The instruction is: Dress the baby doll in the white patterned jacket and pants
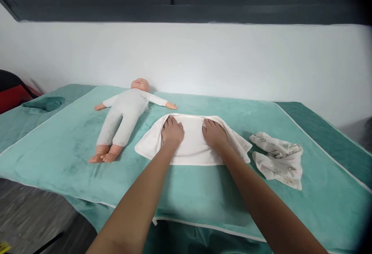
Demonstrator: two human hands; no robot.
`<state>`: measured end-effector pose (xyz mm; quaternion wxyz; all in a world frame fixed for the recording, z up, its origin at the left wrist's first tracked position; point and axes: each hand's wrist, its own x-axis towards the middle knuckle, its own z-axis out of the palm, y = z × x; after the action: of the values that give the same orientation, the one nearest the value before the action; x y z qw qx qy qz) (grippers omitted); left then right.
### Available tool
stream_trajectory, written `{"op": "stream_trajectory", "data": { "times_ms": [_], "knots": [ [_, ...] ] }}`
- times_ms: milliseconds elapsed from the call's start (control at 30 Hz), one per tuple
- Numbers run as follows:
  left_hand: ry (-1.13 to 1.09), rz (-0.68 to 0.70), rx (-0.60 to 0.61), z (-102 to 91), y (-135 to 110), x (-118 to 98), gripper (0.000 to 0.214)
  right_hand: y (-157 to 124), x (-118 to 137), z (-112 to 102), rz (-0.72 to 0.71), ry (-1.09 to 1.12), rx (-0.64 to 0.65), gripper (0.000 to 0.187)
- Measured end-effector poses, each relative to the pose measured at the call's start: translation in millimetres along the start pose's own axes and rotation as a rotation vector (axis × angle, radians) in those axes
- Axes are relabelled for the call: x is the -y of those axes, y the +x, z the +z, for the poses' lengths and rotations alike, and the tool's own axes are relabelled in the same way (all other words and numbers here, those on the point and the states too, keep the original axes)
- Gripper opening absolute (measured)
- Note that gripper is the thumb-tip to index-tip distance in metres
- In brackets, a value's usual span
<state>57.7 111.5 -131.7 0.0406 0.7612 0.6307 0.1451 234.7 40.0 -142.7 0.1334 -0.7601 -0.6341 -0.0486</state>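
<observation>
A small white cloth garment (192, 151) lies spread on the green bed cover in front of me. My left hand (172, 132) rests on its left half, fingers spread over the fabric near the far edge. On the right half, my right hand (215, 133) presses down in the same way, fingers apart. Loose folds of the cloth rise along the outer side of each hand and partly cover some fingers. To the left, a baby doll (128, 104) in a white bodysuit lies on its back, arms spread and bare feet toward me.
Right of the white garment lies a crumpled white cloth with a small print (280, 161). The green bed cover (58, 137) has white piping along its edges. A white wall (203, 60) stands behind, below a dark window frame (168, 9). A red and black item (13, 95) sits far left.
</observation>
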Motion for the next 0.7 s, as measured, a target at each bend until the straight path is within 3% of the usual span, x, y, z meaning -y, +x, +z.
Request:
{"op": "stream_trajectory", "data": {
  "times_ms": [300, 533, 633, 700],
  "knots": [
    [0.033, 0.025, -0.044, 2.6, -4.9, -1.0, 0.061, -5.1, 3.5, -0.2, 0.002, -0.038, 0.001, 0.048],
    [0.017, 0.014, -0.082, 6.0, -4.7, 1.7, 0.058, -24.7, -18.6, -7.0, -0.022, 0.047, 0.055, 0.047],
    [0.004, 0.016, -0.094, 7.4, -4.2, 2.2, 0.058, -28.5, -24.7, -11.8, -0.009, 0.207, 0.028, 0.044],
    [-0.004, 0.012, -0.101, 7.6, -4.2, 2.0, 0.058, -32.3, -29.6, -16.1, -0.002, 0.471, 0.008, 0.040]
  ]
}}
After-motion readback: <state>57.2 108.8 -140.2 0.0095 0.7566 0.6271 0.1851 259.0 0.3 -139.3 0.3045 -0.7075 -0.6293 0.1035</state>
